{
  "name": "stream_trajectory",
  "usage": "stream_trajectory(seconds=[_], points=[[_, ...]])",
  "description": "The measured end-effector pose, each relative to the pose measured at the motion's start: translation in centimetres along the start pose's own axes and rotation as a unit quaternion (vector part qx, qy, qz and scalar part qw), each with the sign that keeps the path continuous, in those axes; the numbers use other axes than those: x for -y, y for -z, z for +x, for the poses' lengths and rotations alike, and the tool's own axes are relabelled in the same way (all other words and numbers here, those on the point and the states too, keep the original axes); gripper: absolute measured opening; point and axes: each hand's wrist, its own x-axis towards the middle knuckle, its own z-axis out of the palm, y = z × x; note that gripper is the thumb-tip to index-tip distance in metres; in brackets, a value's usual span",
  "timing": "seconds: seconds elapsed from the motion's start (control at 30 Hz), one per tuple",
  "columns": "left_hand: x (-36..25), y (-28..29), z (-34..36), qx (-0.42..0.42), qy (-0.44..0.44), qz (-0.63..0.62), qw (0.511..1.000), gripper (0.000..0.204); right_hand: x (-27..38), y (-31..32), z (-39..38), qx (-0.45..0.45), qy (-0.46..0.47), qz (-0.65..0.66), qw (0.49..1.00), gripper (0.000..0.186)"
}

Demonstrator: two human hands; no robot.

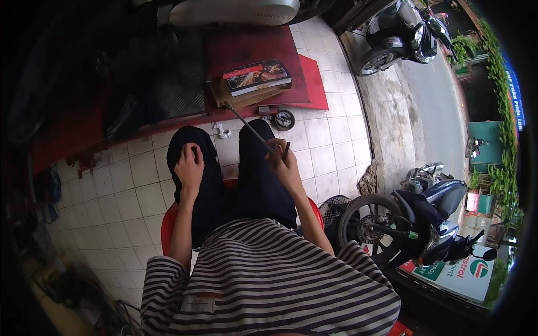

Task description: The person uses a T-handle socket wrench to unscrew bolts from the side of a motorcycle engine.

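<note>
My right hand is closed round the handle end of a long metal T-handle socket wrench. Its shaft slants up and left over my right knee, and the socket end reaches the edge of a red platform. Loosely bent, the fingers of my left hand rest on my left knee with nothing visible in them. Beyond the wrench tip, a printed box lies on brown cardboard on the platform. A round dark metal part sits on the tiles past my right knee.
The red platform spans the front, with part of a motorbike above it. Crumpled white scraps lie on the tiled floor. A dark motorbike stands close on my right; a scooter is parked farther off.
</note>
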Motion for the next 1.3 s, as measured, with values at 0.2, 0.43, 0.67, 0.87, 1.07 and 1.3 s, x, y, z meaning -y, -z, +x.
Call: stream_trajectory(seconds=[0.2, 0.43, 0.67, 0.87, 1.07, 1.3], points=[[0.7, 0.8, 0.2, 0.004, 0.023, -0.036, 0.999, 0.009, -0.5, 0.3, -1.7, -0.038, -0.03, 0.134, 0.99, 0.026], [-1.5, 0.1, 0.7, 0.021, 0.003, -0.055, 0.998, 0.012, 0.6, 1.5, -1.5, -0.088, 0.003, 0.151, 0.985, 0.025], [-8.2, -6.8, 9.0, 0.097, -0.202, -0.046, 0.973, 0.061, 3.4, 2.8, 0.5, -0.057, 0.049, 0.113, 0.991, 0.026], [-7.9, -11.2, 9.0, 0.157, -0.159, -0.064, 0.973, 0.059, 3.0, 4.6, -1.2, -0.1, 0.003, 0.106, 0.989, 0.025], [-6.8, -10.9, 8.7, 0.178, -0.198, -0.009, 0.964, 0.055, 0.7, 4.3, 2.7, -0.087, -0.019, 0.169, 0.982, 0.027], [-5.5, -9.0, 8.2, 0.175, -0.208, 0.011, 0.962, 0.05, 5.3, 4.6, 4.9, -0.097, 0.054, 0.139, 0.984, 0.028]])
